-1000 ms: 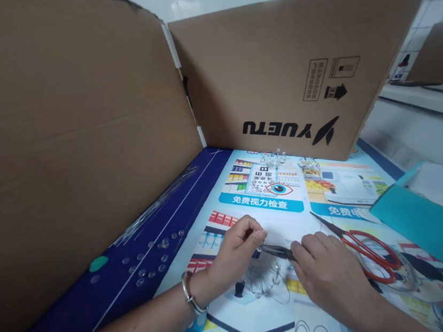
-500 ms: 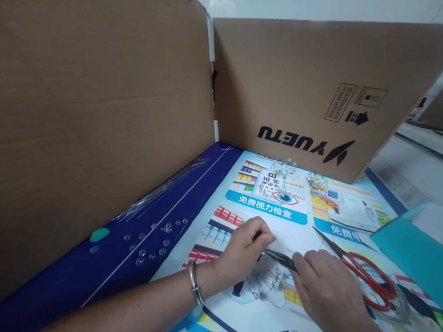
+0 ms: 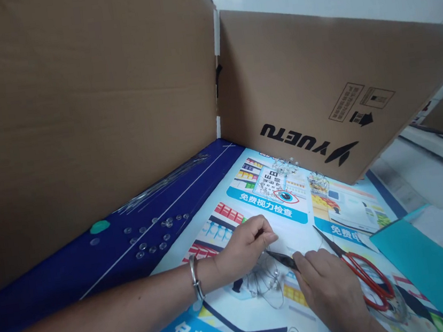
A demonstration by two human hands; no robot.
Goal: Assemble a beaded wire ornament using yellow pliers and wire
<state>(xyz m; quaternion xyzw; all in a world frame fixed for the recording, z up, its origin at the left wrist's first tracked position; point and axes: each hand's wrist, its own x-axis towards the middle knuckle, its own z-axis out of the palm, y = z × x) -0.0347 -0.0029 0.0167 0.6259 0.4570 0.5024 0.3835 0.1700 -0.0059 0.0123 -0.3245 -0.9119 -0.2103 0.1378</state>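
Observation:
My left hand [image 3: 251, 243], with a silver bangle on its wrist, is closed in a pinch over the printed sheet. Thin wire loops with clear beads [image 3: 265, 282] hang just below its fingers, and the pinch appears to be on this wire; the exact grip is hidden. My right hand [image 3: 331, 287] is wrapped round a pair of dark-jawed pliers [image 3: 283, 259]. Their tips point left and meet the wire close under my left fingertips. The pliers' handles are hidden in my palm. Red-handled scissors [image 3: 366, 272] lie right beside my right hand, blades pointing away.
Clear round beads [image 3: 162, 245] and a green blob [image 3: 100, 226] lie on the blue strip at left, with a bundle of straight wires [image 3: 163, 184]. More beaded wire pieces [image 3: 284, 167] sit at the back. Cardboard walls [image 3: 295, 81] stand behind; a teal folder [image 3: 427, 264] is at right.
The pliers' jaws have turned slightly, their tips staying under my left fingertips. Both hands hold nearly the same place; the view has shifted a little.

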